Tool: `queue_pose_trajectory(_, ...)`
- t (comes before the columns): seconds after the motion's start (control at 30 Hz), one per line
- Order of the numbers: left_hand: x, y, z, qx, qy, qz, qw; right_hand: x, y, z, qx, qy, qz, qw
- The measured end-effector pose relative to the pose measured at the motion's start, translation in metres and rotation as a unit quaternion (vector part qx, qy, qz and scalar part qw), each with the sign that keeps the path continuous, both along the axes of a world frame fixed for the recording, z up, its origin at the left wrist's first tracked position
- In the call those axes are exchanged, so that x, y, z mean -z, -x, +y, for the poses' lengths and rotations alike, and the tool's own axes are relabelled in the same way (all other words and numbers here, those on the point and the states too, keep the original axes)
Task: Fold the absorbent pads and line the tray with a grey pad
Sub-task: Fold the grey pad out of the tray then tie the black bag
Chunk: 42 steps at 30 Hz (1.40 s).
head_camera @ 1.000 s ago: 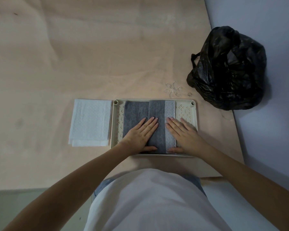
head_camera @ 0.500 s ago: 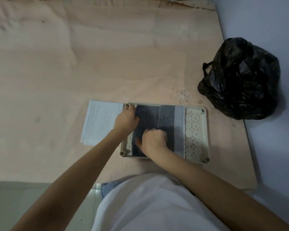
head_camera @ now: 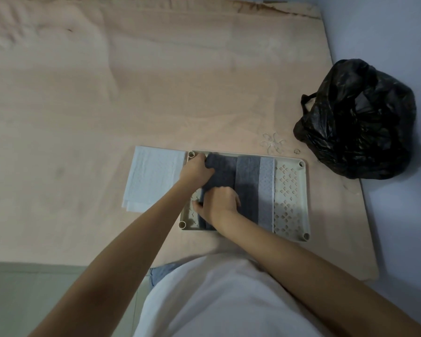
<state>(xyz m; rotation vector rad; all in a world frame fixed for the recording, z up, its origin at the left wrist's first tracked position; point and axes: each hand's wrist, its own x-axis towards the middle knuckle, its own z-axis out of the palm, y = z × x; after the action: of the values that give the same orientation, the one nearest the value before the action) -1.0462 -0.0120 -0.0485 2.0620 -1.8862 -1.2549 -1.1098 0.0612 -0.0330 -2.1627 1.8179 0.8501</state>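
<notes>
A cream perforated tray (head_camera: pixel 291 190) lies on the peach bed sheet in front of me. A folded grey pad (head_camera: pixel 247 181) lies in its left and middle part, in darker and lighter bands. My left hand (head_camera: pixel 196 170) grips the pad's left edge near the tray's far left corner. My right hand (head_camera: pixel 219 203) pinches the same edge nearer to me, fingers curled over the dark fold. A folded white pad (head_camera: pixel 153 177) lies flat just left of the tray.
A full black plastic bag (head_camera: pixel 355 120) sits at the right, by the bed's edge and the pale wall. A small clear ring and an embroidered flower (head_camera: pixel 272 143) lie behind the tray. The bed's near edge (head_camera: pixel 58 263) runs below my arms.
Both hands left the flat press on the pad's middle and moved to its left edge, where they now hold the fold. The camera view has also shifted back.
</notes>
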Motion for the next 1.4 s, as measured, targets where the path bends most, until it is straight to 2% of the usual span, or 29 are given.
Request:
queue_pose_trajectory(0.13,-0.007,0.002,-0.001,-0.041,-0.027,0.080,0.996,-0.008,0.014,-0.005,0.062,-0.017,-0.075,0.995)
queue_pose_trajectory(0.23,-0.014,0.010,-0.001,-0.051,-0.041,0.112,0.992,-0.018,0.034,-0.001,0.160,-0.021,-0.194,0.968)
queue_pose_trajectory(0.33,-0.021,0.023,0.000,-0.036,-0.034,0.110,0.993,-0.025,0.053,0.011,0.222,0.002,-0.256,0.941)
queue_pose_trajectory(0.47,-0.030,0.047,0.001,-0.002,-0.027,0.088,0.996,-0.029,0.076,0.028,0.269,0.037,-0.287,0.919)
queue_pose_trajectory(0.63,-0.032,0.075,0.003,0.062,0.017,-0.018,0.998,-0.023,0.100,0.047,0.314,0.077,-0.290,0.901)
queue_pose_trajectory(0.77,-0.029,0.094,0.006,0.089,0.045,-0.062,0.993,-0.012,0.118,0.058,0.333,0.118,-0.296,0.887)
queue_pose_trajectory(0.9,-0.022,0.108,0.009,0.111,0.056,-0.067,0.990,0.002,0.129,0.062,0.376,0.079,-0.331,0.862)
queue_pose_trajectory(1.07,-0.008,0.123,0.011,0.143,0.069,-0.054,0.986,0.013,0.138,0.076,0.384,0.130,-0.344,0.847)
queue_pose_trajectory(1.2,-0.002,0.125,0.017,0.167,0.092,-0.004,0.982,0.022,0.150,0.080,0.384,0.159,-0.376,0.828)
queue_pose_trajectory(1.27,0.002,0.114,0.023,0.217,0.184,0.013,0.959,0.024,0.153,0.079,0.392,0.173,-0.386,0.817)
queue_pose_trajectory(1.33,0.009,0.099,0.031,0.302,0.303,-0.005,0.904,0.026,0.156,0.078,0.403,0.186,-0.390,0.807)
queue_pose_trajectory(1.4,0.019,0.088,0.040,0.365,0.352,-0.039,0.861,0.029,0.160,0.077,0.409,0.198,-0.392,0.800)
